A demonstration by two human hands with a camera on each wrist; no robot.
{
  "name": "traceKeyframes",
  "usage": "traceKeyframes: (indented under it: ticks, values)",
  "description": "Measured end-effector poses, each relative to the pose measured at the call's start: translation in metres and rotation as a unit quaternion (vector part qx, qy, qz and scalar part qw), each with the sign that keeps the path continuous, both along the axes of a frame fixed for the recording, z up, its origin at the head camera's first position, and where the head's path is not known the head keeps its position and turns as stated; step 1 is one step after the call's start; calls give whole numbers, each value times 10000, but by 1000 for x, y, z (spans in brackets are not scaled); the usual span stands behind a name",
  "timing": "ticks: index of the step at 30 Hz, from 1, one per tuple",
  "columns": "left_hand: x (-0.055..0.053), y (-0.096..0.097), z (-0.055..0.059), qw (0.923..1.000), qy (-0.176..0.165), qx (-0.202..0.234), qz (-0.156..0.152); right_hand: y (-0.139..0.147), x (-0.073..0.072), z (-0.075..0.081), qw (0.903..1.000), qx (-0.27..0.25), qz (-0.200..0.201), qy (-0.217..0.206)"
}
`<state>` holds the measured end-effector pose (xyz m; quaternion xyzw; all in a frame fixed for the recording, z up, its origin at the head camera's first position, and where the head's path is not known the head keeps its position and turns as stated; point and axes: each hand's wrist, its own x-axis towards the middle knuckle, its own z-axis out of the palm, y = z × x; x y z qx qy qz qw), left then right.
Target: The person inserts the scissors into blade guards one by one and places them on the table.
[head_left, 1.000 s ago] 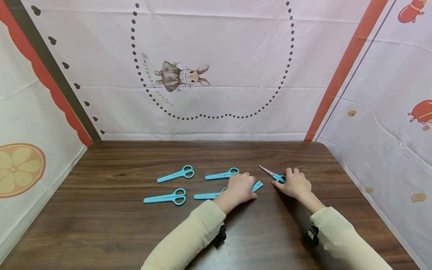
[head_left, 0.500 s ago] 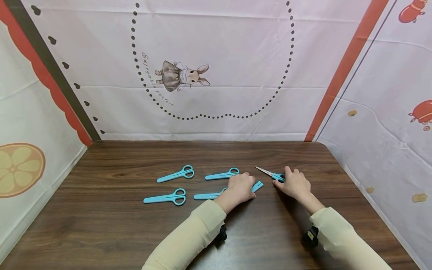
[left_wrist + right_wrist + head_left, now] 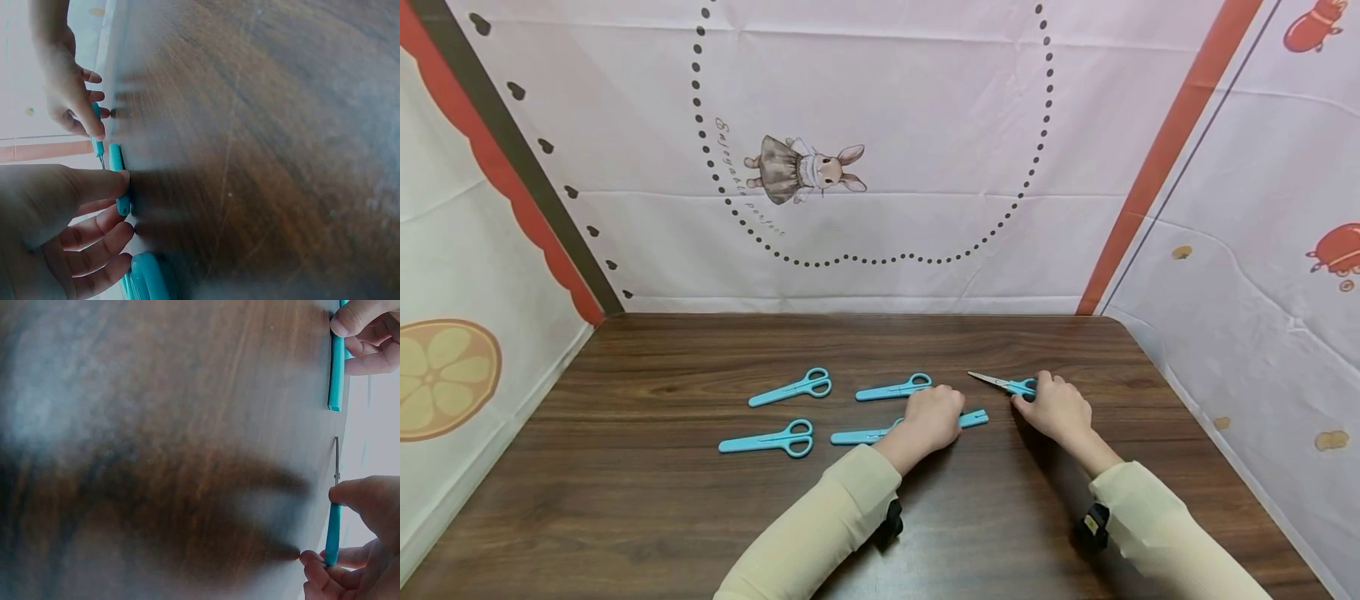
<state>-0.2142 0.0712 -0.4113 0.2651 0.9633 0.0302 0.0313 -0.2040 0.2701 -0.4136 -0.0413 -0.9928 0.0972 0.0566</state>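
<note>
The table (image 3: 700,500) is dark brown with wood stripes. On it lie scissors, all light blue. The scissors nearest the right hand (image 3: 1009,384) have blue handles and shiny silver blades. Behind the table, the wall cloth (image 3: 925,125) is pale pink with a ring of black dots and a small rabbit (image 3: 805,169) in a brown dress. An orange stripe (image 3: 1157,158) runs down beside it. Both sleeves (image 3: 820,533) are creamy yellow.
</note>
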Motion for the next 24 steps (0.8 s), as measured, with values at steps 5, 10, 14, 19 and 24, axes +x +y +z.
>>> traceKeyframes:
  ticks: [5,10,14,19,24]
  values:
    - [0,-1,-1,9997,156,139,-93,0,-2,1,10000,-6,-60,12]
    - [2,-3,1,9993,207,236,-208,1,-3,3,10000,-2,-97,10]
    - [4,-6,5,9991,186,263,-274,1,-3,4,10000,-19,-80,10]
    - [7,-12,12,9982,335,314,-385,0,-3,4,9999,-97,-72,112]
    - [9,-18,18,9962,544,390,-550,-1,-4,3,9993,-182,-23,336]
